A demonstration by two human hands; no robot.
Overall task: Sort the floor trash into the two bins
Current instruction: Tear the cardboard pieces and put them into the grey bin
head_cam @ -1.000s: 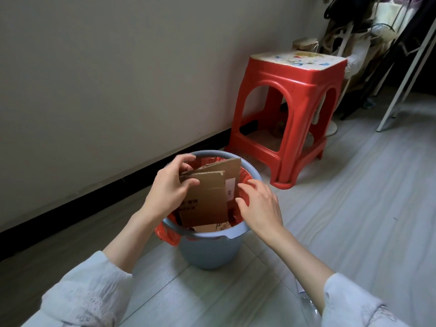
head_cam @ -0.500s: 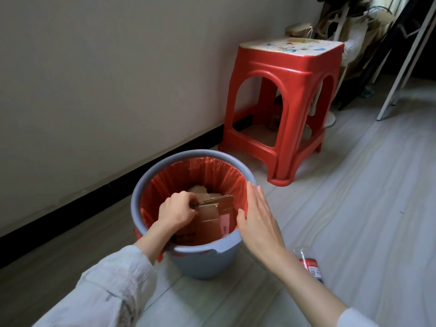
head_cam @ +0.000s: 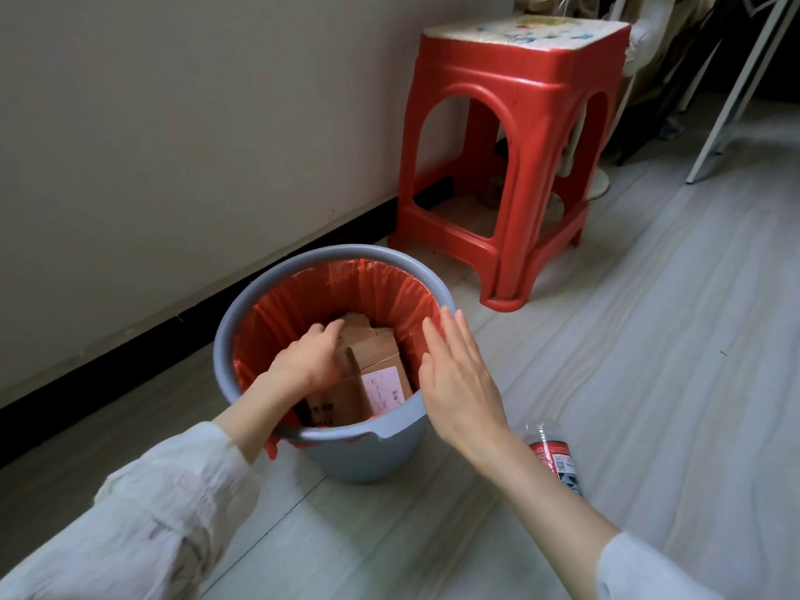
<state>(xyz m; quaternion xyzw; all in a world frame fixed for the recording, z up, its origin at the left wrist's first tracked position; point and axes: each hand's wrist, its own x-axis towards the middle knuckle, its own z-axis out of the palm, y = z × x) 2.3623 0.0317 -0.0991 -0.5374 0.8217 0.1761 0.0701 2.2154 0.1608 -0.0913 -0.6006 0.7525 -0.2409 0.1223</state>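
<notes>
A grey bin [head_cam: 277, 292] with an orange-red liner [head_cam: 303, 296] stands on the floor near the wall. Folded brown cardboard [head_cam: 372, 378] with a pale label lies inside it. My left hand [head_cam: 309, 361] reaches down into the bin, its fingers curled over the cardboard's upper edge. Beside the bin's right rim my right hand [head_cam: 454, 374] is held flat with straight fingers and holds nothing. A clear plastic bottle [head_cam: 556, 459] with a red label lies on the floor to the right of the bin, partly hidden by my right forearm. A second bin is not in view.
A red plastic stool [head_cam: 515, 123] stands against the wall behind the bin. White metal legs [head_cam: 736, 88] and hanging clothes fill the top right corner. A black skirting board [head_cam: 130, 339] runs along the wall. Pale wooden floor [head_cam: 649, 339] spreads to the right.
The cardboard has gone from above the rim down into the bin, pushed by my left hand. My right hand let go of it and now stays flat at the rim.
</notes>
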